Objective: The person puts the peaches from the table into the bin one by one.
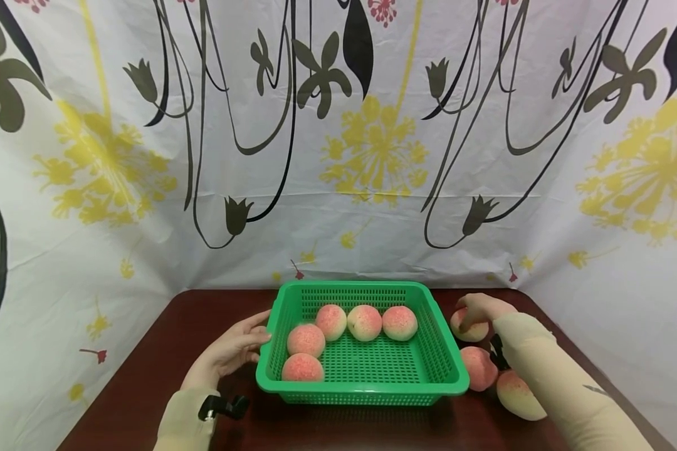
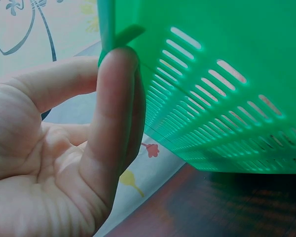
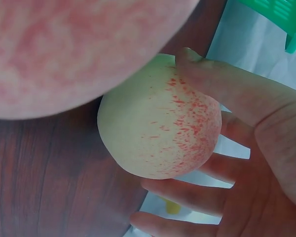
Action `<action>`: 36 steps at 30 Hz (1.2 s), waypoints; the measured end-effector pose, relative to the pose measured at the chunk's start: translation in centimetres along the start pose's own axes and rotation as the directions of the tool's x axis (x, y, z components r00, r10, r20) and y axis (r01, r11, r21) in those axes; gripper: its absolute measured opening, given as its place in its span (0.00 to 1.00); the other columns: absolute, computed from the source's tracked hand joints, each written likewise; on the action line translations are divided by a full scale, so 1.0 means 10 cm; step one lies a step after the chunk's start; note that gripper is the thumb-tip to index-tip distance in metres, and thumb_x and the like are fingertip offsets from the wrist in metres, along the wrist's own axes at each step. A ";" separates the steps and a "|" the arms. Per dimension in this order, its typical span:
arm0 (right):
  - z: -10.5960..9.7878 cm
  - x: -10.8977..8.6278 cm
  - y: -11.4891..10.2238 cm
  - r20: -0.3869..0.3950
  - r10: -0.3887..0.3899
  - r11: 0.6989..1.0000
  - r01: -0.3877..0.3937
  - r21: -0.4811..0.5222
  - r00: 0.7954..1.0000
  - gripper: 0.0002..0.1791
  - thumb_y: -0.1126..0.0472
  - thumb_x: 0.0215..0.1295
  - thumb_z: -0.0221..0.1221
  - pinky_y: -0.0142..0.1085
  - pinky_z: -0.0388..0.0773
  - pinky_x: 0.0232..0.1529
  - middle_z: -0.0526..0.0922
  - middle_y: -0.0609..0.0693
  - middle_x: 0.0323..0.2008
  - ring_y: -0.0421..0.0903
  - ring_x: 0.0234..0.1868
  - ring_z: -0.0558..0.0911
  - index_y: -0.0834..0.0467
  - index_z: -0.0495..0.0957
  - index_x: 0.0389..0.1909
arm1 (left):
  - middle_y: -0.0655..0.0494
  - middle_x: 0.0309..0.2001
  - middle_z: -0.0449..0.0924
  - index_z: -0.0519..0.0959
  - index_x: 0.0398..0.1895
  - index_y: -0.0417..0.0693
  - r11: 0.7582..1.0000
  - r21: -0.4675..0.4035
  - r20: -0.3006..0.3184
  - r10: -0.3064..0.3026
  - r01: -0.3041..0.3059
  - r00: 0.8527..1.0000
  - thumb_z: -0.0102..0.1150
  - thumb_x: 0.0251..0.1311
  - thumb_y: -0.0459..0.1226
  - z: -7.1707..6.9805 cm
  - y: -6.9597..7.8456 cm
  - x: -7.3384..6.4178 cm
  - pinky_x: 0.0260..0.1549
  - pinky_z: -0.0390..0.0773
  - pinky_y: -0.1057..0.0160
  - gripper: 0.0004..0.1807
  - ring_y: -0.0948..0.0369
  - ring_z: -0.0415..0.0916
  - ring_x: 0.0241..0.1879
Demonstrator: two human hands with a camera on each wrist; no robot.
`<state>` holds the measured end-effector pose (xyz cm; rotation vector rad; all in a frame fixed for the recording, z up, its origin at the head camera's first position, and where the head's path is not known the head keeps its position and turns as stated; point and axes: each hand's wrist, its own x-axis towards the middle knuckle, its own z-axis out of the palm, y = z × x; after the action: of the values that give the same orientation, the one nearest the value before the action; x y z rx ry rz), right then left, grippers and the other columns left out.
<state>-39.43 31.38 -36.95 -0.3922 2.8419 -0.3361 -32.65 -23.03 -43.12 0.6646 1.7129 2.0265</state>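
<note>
The left hand (image 1: pixel 234 347) holds the left rim of a green plastic basket (image 1: pixel 367 394), fingertips right at the edge; the left wrist view shows its fingers (image 2: pixel 113 98) bent against the slotted wall. Inside the basket sit several pink-and-cream peaches (image 1: pixel 365 322), three along the back and two down the left side. Beyond the basket's right side, the right hand (image 1: pixel 485 308) grips another peach (image 3: pixel 153 123), thumb on one side and fingers spread round the other. Two more peaches lie nearer on the table, a pinkish one (image 1: pixel 478 368) and a paler one (image 1: pixel 520 396) partly behind the forearm.
The dark reddish-brown table (image 1: pixel 203 313) carries the basket and the loose peaches. A white cloth (image 1: pixel 338 238) with printed flowers and vines hangs behind and along both sides. The basket's right wall stands between the right hand and the peaches inside.
</note>
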 end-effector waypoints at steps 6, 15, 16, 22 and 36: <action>0.01 0.00 0.01 -0.008 0.006 1.000 -0.006 0.008 1.000 0.33 0.66 0.47 0.70 0.54 0.74 0.49 0.75 0.69 0.54 0.66 0.54 0.73 0.72 0.73 0.57 | 0.54 0.40 0.80 0.40 0.77 0.39 1.000 0.003 0.000 -0.002 0.002 1.000 0.46 0.71 0.28 0.00 0.00 0.01 0.28 0.81 0.67 0.38 0.62 0.82 0.34; 0.02 0.00 0.04 -0.021 0.007 1.000 -0.006 0.003 1.000 0.33 0.66 0.46 0.70 0.51 0.76 0.46 0.76 0.68 0.53 0.62 0.52 0.75 0.71 0.74 0.56 | 0.54 0.40 0.80 0.40 0.77 0.39 1.000 0.010 0.010 0.003 -0.003 1.000 0.47 0.71 0.28 0.00 0.02 0.01 0.28 0.81 0.67 0.38 0.62 0.82 0.34; 0.02 -0.01 0.04 -0.024 0.007 1.000 -0.007 0.006 1.000 0.33 0.66 0.47 0.70 0.52 0.76 0.46 0.76 0.68 0.53 0.62 0.52 0.75 0.71 0.74 0.56 | 0.54 0.40 0.80 0.40 0.77 0.39 1.000 0.014 0.010 0.003 -0.003 1.000 0.46 0.71 0.28 0.00 0.02 0.01 0.28 0.81 0.67 0.38 0.62 0.82 0.34; 0.02 -0.02 0.06 -0.032 -0.005 1.000 0.005 0.001 0.999 0.31 0.64 0.48 0.71 0.55 0.74 0.49 0.76 0.68 0.53 0.66 0.54 0.74 0.71 0.75 0.55 | 0.53 0.41 0.80 0.40 0.77 0.39 1.000 0.018 0.013 0.000 0.000 1.000 0.46 0.71 0.28 -0.01 0.01 0.01 0.29 0.81 0.67 0.37 0.62 0.82 0.35; -0.19 -0.11 0.06 -0.041 -0.046 0.999 0.046 -0.004 0.998 0.30 0.61 0.49 0.70 0.54 0.74 0.48 0.77 0.67 0.50 0.64 0.52 0.75 0.71 0.76 0.53 | 0.52 0.43 0.81 0.39 0.77 0.38 1.000 0.014 0.014 0.002 -0.002 1.000 0.45 0.71 0.27 -0.02 0.01 0.00 0.29 0.81 0.67 0.38 0.63 0.82 0.34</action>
<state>-39.06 32.67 -35.07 -0.4571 2.8777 -0.3522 -32.74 -23.20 -43.09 0.6838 1.7209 2.0078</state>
